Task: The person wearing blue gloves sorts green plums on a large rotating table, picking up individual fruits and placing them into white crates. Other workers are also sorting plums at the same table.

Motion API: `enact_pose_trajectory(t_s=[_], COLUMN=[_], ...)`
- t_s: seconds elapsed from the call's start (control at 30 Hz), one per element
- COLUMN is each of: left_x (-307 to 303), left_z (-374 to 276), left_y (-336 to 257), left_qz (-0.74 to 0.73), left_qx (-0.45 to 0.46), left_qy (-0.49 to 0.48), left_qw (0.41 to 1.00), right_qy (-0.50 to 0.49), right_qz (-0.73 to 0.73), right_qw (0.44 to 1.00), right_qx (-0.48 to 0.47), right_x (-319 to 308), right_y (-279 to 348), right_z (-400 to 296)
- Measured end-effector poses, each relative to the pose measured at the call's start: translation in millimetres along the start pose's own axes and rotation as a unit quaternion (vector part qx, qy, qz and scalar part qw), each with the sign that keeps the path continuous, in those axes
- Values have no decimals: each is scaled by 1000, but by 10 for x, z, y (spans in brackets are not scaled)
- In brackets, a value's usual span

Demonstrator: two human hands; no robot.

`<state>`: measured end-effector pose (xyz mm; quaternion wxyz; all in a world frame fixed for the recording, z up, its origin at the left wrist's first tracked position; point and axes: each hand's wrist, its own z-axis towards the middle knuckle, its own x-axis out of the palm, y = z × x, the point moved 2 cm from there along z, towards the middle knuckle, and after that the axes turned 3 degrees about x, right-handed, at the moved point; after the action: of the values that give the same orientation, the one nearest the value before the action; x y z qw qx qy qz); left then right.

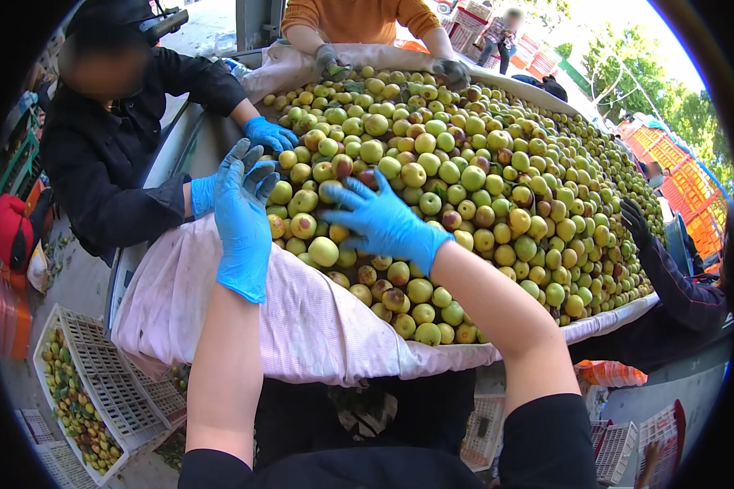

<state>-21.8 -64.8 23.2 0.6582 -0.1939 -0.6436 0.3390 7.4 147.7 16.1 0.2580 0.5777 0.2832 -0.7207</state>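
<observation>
A big heap of round green jujubes (474, 177), many with brown patches, lies on a cloth-lined sorting table before me. My right hand (385, 223), in a blue glove, spreads its fingers low over the near left part of the heap; the fingertips are blurred among the fruit. My left hand (243, 226), in a blue glove with dirty fingertips, is raised at the heap's left edge, fingers pointing away from me. I see nothing held in either hand. Beneath my left hand the pale pink cloth (220, 318) drapes over the table edge.
At the left, a co-worker's blue-gloved hand (269, 134) touches the fruit. Across the heap are another person's gloved hands (332, 63); a dark-gloved hand (635, 221) reaches in at right. A white plastic crate (107, 376) with jujubes stands lower left. Orange crates (679, 165) are stacked far right.
</observation>
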Motion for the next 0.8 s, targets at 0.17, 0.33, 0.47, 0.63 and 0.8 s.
enact_pose_trajectory(t_s=[0.17,0.33,0.47,0.63,0.8], left_x=[-59,-41,3,43,16], left_z=[47,52,-17,-54,39], left_y=[28,34,-84,-77,-20], left_qz=[2,-1,8,1,-13], left_qx=[1,-7,30,30,-1], left_qy=[-4,-66,-32,-7,-28], left_qw=[1000,998,999,1000,1000], right_qy=[-40,-55,8,50,19], right_qz=[-64,-128,72,28,-81], right_qw=[992,965,997,998,994], right_qx=[102,222,32,-22,76], right_x=[145,64,-160,162,163], right_y=[-605,-951,-208,-101,-607], right_z=[188,269,264,-22,120])
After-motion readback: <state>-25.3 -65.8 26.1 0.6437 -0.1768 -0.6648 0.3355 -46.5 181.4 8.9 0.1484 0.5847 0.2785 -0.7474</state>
